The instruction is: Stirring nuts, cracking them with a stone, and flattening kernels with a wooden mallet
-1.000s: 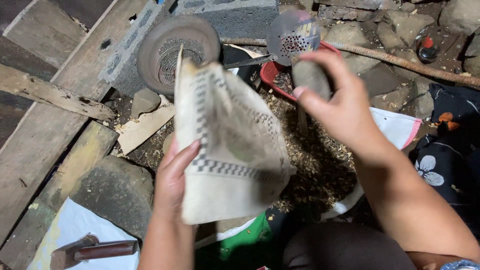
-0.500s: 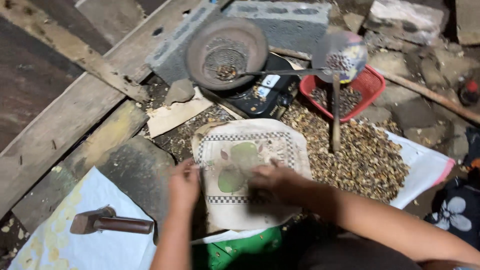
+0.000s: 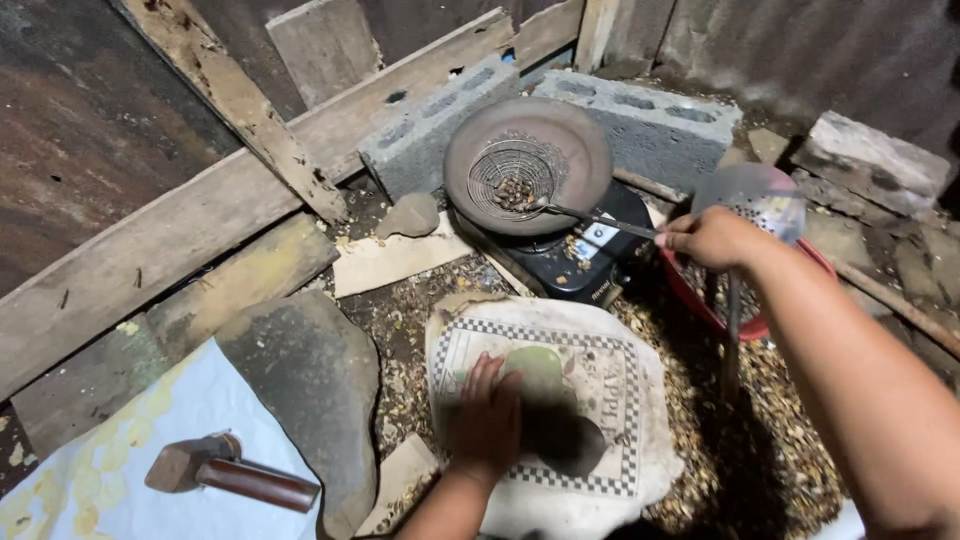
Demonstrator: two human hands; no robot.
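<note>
- The right hand (image 3: pixel 712 238) covers the end of the strainer handle (image 3: pixel 595 217); its grip is unclear.
- The perforated ladle (image 3: pixel 760 205) is blurred.
- The left hand (image 3: pixel 487 420) hides part of the cloth (image 3: pixel 590 400).
- The hammer (image 3: pixel 225 472) head is dim.

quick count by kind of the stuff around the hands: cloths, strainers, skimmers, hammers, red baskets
cloth: 1
wire strainer: 1
perforated skimmer: 1
hammer: 1
red basket: 1
total: 5
</note>
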